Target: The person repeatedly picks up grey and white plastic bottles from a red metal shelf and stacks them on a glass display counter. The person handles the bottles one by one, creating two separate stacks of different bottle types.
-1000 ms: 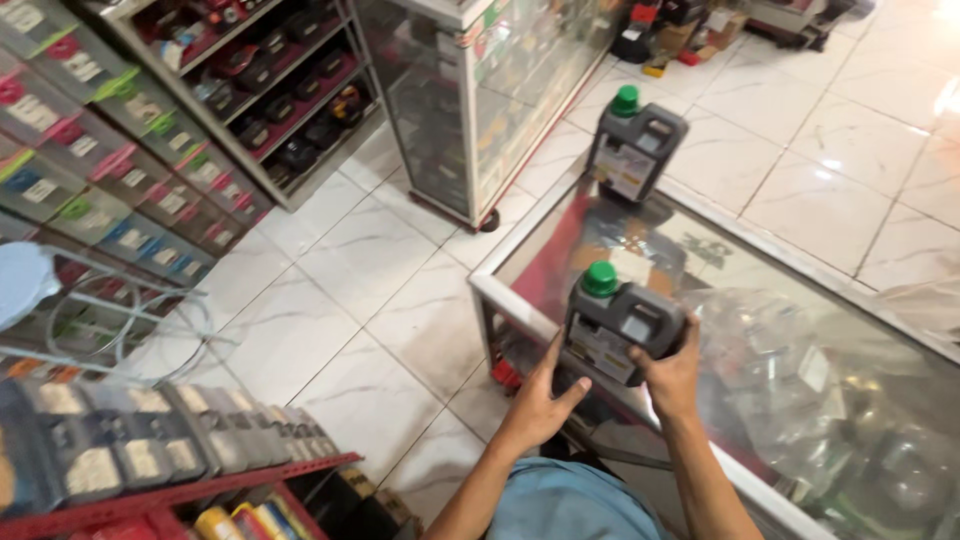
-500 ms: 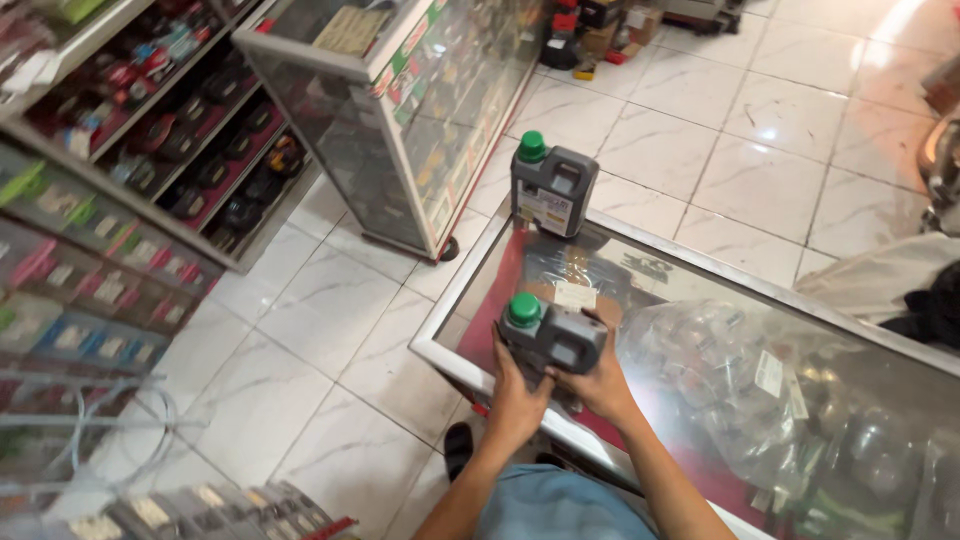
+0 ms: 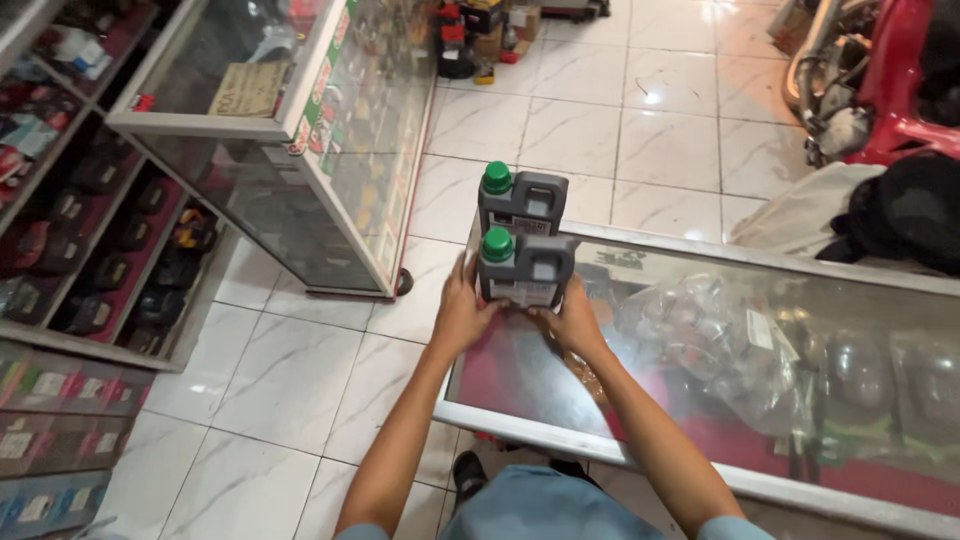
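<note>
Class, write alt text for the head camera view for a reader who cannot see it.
Both hands, left hand and right hand, grip a grey green-capped bottle on a glass display counter, just in front of a second identical bottle. A glass cabinet stands on the white tiled floor.

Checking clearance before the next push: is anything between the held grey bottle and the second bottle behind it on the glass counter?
Nothing visible. The near grey bottle, gripped by the left hand and right hand, sits right in front of the far grey bottle on the glass counter.
</note>
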